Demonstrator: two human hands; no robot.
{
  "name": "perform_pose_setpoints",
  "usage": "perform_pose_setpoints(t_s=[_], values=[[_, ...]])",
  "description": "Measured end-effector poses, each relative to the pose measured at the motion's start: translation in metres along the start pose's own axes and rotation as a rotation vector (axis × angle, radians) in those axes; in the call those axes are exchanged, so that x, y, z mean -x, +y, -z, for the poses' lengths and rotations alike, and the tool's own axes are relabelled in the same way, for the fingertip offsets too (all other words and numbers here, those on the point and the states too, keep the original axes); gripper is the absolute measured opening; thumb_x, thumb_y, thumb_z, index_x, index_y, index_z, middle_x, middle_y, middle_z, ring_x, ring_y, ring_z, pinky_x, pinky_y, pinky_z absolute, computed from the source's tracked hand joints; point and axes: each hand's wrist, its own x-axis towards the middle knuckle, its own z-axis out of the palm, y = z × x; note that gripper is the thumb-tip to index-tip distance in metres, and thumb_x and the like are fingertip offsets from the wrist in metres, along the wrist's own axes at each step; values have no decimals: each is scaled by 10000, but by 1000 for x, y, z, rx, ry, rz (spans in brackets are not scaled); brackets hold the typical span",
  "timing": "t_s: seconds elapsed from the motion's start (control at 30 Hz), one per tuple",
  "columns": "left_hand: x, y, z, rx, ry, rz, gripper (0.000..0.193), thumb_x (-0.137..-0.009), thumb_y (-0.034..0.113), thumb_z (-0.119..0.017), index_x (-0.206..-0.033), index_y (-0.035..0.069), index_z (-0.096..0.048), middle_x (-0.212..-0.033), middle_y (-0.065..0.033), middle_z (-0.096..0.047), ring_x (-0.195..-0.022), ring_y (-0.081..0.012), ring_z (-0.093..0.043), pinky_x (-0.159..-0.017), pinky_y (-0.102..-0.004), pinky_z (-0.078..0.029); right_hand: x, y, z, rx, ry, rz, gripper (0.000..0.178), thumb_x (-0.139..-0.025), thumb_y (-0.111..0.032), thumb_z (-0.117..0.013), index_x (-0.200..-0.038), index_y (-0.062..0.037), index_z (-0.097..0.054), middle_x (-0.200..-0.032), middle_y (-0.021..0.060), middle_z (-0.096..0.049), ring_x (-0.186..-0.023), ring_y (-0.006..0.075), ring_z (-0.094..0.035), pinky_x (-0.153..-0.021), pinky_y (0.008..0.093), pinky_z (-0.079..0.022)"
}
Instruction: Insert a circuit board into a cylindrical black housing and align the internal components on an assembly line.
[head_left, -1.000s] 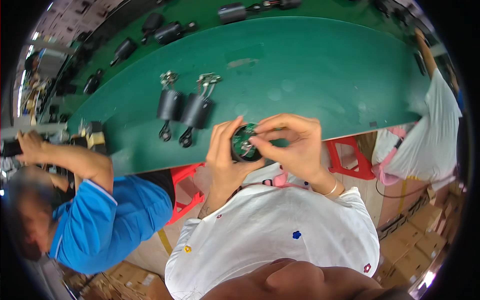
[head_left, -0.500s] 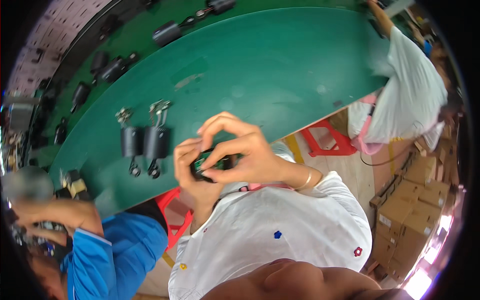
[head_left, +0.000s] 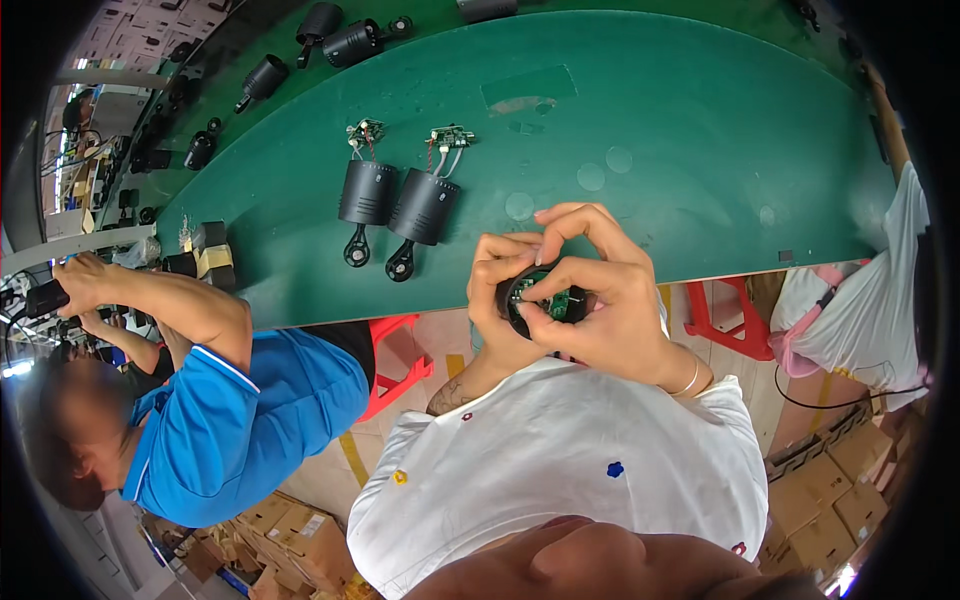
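Note:
Close to my body at the table's near edge, my left hand (head_left: 490, 292) is wrapped round a black cylindrical housing (head_left: 510, 318). Its open end faces up, and a green circuit board (head_left: 560, 304) shows inside. My right hand (head_left: 618, 310) reaches over the opening with thumb and index finger bent in at the board, its other fingers arched above the rim. The fingertips partly cover the board. Two similar black cylinders, a left one (head_left: 367, 192) and a right one (head_left: 424, 206), lie on the table, each with a ring-ended stem and a board hanging out on wires.
The green table (head_left: 680, 130) curves across the view. More black cylinders, including one (head_left: 352, 43), lie along its far side. A person in a blue shirt (head_left: 235, 430) works at my left; another in white (head_left: 880, 300) is at the right. Red stools (head_left: 725, 320) and cardboard boxes (head_left: 825, 495) stand beyond.
The view has swung left, so everything sits further right in it. My hands keep the housing between them, with the right fingers still at the board.

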Motion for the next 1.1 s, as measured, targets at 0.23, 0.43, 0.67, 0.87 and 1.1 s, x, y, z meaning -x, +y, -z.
perform_pose_setpoints(t_s=[0.23,0.43,0.67,0.87,1.1], values=[[3,-3,-4,78,33,-7,438,-729,-37,-717,-1095,110,-526,-1010,-97,-518,-919,-274,-609,-774,-387,-532,0,-8,-3,111,26,71,135,-633,29,-741,-709,-56,-668,-969,51,-550,-1121,314,-549,-907,419,-479],[2,-1,-7,209,59,-31,427,-736,-42,-705,-1092,108,-521,-1006,-93,-515,-907,-264,-599,-783,-390,-527,3,-12,-3,81,23,84,132,-644,37,-732,-716,-44,-655,-994,68,-546,-1106,326,-576,-881,411,-503],[-1,3,-4,182,4,-32,421,-739,-36,-704,-1088,109,-521,-1001,-97,-514,-892,-255,-587,-792,-394,-522,3,-14,-2,37,6,73,141,-640,42,-732,-712,-42,-644,-1001,75,-544,-1097,335,-596,-870,404,-514],[-2,6,-6,187,20,-16,401,-742,-21,-714,-1072,108,-527,-993,-100,-518,-897,-261,-591,-782,-395,-526,2,-14,1,-22,-20,63,145,-636,44,-732,-710,-43,-641,-1005,74,-553,-1097,335,-596,-884,410,-517],[-3,5,-4,24,21,-80,355,-786,-35,-651,-1074,129,-522,-978,-94,-523,-905,-245,-572,-805,-389,-516,1,-16,3,53,-27,64,135,-646,41,-731,-703,-43,-643,-1020,74,-571,-1126,348,-575,-910,433,-504]])
